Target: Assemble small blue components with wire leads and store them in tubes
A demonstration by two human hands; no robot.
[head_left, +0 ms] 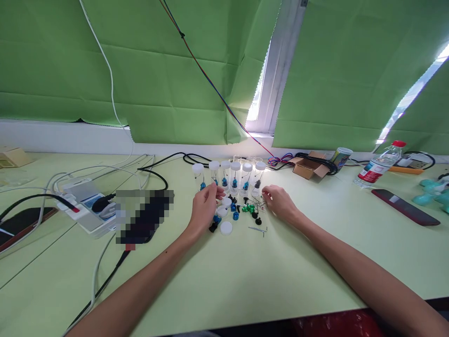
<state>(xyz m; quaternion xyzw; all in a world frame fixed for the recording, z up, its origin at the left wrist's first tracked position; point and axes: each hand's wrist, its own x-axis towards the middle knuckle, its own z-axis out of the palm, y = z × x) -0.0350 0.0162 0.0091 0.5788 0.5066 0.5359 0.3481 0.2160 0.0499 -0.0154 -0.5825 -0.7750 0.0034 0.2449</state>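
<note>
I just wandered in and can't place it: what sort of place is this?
Probably an indoor worktable, perhaps in a small workshop or lab. The pale green table holds a cluster of white-capped clear tubes and a white power strip, with green window coverings behind.

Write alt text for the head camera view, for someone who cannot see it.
A person's left hand and right hand flank small blue, green and black parts on a pale green table. Behind stands a row of white-capped clear tubes.
</note>
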